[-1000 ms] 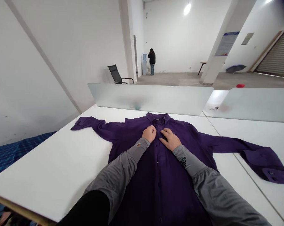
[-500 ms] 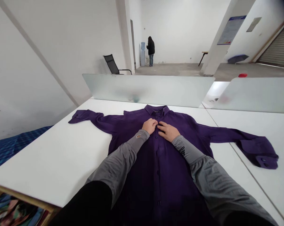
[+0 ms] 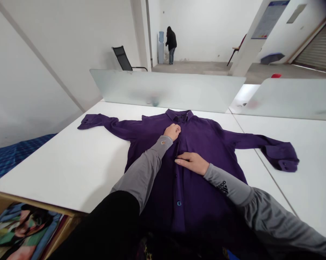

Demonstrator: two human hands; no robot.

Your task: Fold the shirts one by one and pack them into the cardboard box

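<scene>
Head view: a purple shirt [image 3: 206,144] is lying front-up on the table [image 3: 95,159], its sleeves [image 3: 279,156] spreading sideways, and the left hand [image 3: 172,132] is pinching its button strip [image 3: 178,217] below the collar [image 3: 172,115], that grip drawn together. Lower, the right hand [image 3: 194,163] is touching the strip; whether its grip is closing on cloth I cannot tell. Beyond the collar, a frosted divider [image 3: 173,90] is standing.

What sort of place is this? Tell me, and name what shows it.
Probably a plain workroom or converted office, perhaps in a commercial unit: a white table with a frosted divider, a water dispenser at the back, and what looks like a roller shutter at far right.
</scene>
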